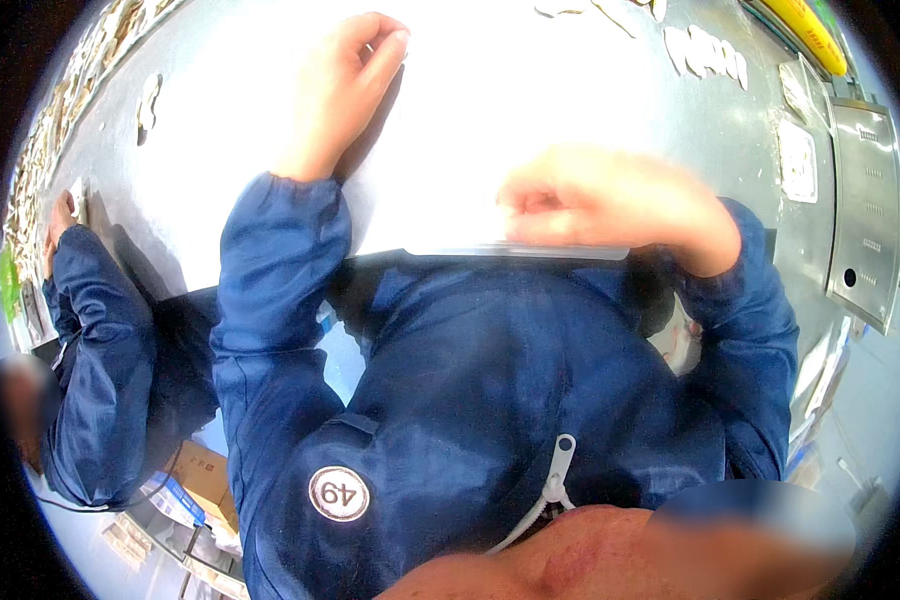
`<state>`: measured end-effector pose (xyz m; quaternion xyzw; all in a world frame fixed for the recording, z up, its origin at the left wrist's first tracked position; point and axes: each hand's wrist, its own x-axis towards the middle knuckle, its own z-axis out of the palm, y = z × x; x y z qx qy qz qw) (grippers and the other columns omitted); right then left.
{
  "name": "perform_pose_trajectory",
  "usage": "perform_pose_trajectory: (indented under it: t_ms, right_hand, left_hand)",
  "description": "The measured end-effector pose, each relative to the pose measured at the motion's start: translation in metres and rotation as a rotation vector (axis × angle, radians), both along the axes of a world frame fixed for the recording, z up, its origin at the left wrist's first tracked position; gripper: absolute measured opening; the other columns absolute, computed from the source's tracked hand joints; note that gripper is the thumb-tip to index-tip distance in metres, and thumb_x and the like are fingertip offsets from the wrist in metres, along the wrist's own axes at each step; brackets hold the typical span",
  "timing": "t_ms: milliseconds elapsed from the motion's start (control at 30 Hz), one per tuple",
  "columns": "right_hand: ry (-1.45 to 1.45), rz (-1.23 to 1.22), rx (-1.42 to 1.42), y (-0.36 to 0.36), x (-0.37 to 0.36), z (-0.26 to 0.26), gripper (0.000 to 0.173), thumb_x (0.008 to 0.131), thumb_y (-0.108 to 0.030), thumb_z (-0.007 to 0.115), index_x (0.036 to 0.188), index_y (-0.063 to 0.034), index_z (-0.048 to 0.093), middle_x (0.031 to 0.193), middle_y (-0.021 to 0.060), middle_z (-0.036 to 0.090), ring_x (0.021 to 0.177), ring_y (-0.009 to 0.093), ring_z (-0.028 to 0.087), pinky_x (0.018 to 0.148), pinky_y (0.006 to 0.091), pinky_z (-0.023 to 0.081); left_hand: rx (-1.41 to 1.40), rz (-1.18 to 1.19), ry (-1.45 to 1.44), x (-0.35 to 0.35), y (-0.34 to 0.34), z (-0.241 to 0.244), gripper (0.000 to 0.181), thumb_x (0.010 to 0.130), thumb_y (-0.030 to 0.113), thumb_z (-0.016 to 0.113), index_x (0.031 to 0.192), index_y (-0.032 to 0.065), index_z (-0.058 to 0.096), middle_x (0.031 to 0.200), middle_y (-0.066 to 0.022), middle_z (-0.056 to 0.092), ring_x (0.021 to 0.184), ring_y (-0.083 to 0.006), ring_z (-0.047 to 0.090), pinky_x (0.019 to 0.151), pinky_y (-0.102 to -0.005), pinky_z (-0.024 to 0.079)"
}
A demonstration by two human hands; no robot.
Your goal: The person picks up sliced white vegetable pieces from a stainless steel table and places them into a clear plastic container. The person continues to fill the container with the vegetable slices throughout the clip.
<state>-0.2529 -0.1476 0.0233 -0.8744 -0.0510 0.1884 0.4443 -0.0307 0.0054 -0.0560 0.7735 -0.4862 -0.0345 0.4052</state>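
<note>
Over the shiny metal worktop (450, 135), washed out by glare, are both hands. My left hand (352, 82) is at the upper left, its fingers curled with thumb and index finger close together; glare hides whether anything small is between them. Nearer my body, my right hand (570, 199) is blurred, fingers bent, at the worktop's front edge. A pale, flat translucent strip or tray edge (517, 252) lies just below it. Whether the right hand holds something cannot be made out. Both sleeves are dark blue.
Pale, thin pieces (709, 56) lie in a row at the upper right, others (148, 109) at the left. At right stand a white tray (797, 161) and a metal cabinet (862, 214). A co-worker's sleeve (105, 300) is at far left, beside many pale strips (37, 157).
</note>
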Motion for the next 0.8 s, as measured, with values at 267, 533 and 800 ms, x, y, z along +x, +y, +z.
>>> perform_pose_trajectory:
  t_ms: [267,533,800]
  right_hand:
    - [-0.007,0.161,-0.159,0.005,0.009,-0.016,0.025,0.095,-0.029,0.069,0.099,-0.0041,0.071,0.084,0.0151,0.069,0.079,0.032,0.068,0.076,0.0423,0.055]
    - [-0.193,0.056,-0.363,0.016,0.0,-0.013,0.022,0.092,-0.026,0.067,0.097,-0.0055,0.071,0.087,0.0179,0.069,0.08,0.038,0.067,0.076,0.0464,0.055]
    - [-0.352,-0.116,-0.383,0.018,-0.007,-0.005,0.02,0.09,-0.023,0.064,0.092,-0.004,0.071,0.08,0.0213,0.07,0.072,0.041,0.069,0.067,0.0499,0.055]
  left_hand:
    - [-0.011,0.005,-0.007,0.002,-0.001,-0.002,0.023,0.102,0.022,0.063,0.112,0.0033,0.072,0.099,-0.0108,0.075,0.091,-0.0191,0.071,0.084,-0.0321,0.055]
    - [-0.037,-0.015,0.09,0.007,-0.001,-0.01,0.023,0.102,0.023,0.063,0.11,0.0028,0.071,0.096,-0.0073,0.073,0.091,-0.0152,0.069,0.084,-0.0302,0.054]
    - [-0.032,-0.08,0.161,0.009,-0.004,-0.011,0.025,0.103,0.024,0.063,0.112,0.0016,0.07,0.1,-0.0088,0.073,0.095,-0.0149,0.067,0.087,-0.0302,0.053]
